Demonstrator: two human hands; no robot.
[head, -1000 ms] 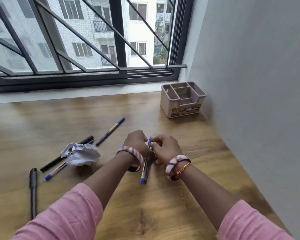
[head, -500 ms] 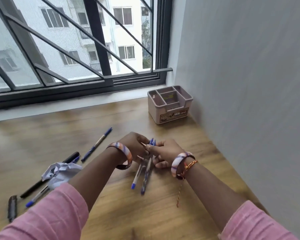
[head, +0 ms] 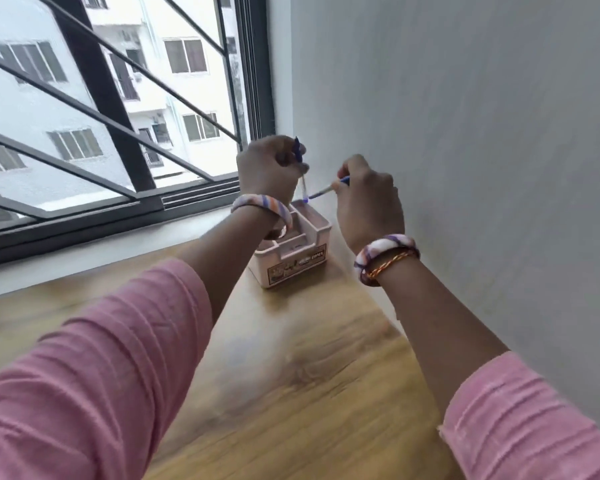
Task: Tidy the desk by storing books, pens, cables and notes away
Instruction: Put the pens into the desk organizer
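Above the pink desk organiser (head: pixel 302 261) in the desk's far right corner, each of my hands holds a pen. My left hand (head: pixel 269 168) grips a blue pen (head: pixel 303 187) upright, tip down over the organiser's back compartment. My right hand (head: pixel 368 199) pinches a second blue pen (head: pixel 323 192), slanted down to the left, its tip close to the first pen's tip. The organiser has several compartments; my left wrist hides part of it.
A grey wall (head: pixel 482 168) runs close along the right of the wooden desk (head: pixel 291 375). A barred window (head: pixel 118 133) and white sill (head: pixel 118 247) lie behind the organiser. Pink sleeves cover the lower frame.
Both hands have lifted off the desk with the pens and moved forward to above the organiser. The view has turned right, so the other pens and crumpled paper have left the frame.
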